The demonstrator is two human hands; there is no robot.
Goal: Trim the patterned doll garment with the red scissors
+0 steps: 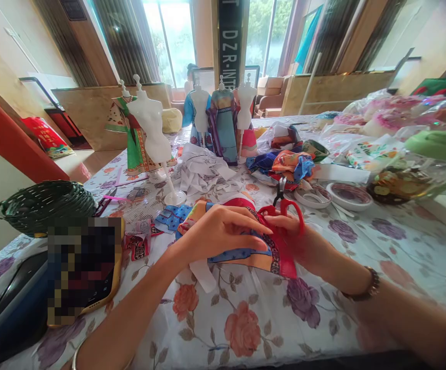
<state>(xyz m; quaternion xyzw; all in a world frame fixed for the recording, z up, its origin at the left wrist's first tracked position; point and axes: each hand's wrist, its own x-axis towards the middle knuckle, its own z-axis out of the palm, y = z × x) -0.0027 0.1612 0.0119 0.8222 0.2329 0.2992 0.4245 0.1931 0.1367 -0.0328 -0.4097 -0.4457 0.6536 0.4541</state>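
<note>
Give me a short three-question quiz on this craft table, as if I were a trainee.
1. True or false: the right hand holds red-handled scissors.
2. What does the left hand press on? A) the dark woven basket B) a piece of colourful fabric C) the phone
3. Fill in: the bare white mannequin stands on the ____ tablecloth.

Key:
1. True.
2. B.
3. Floral.
</note>
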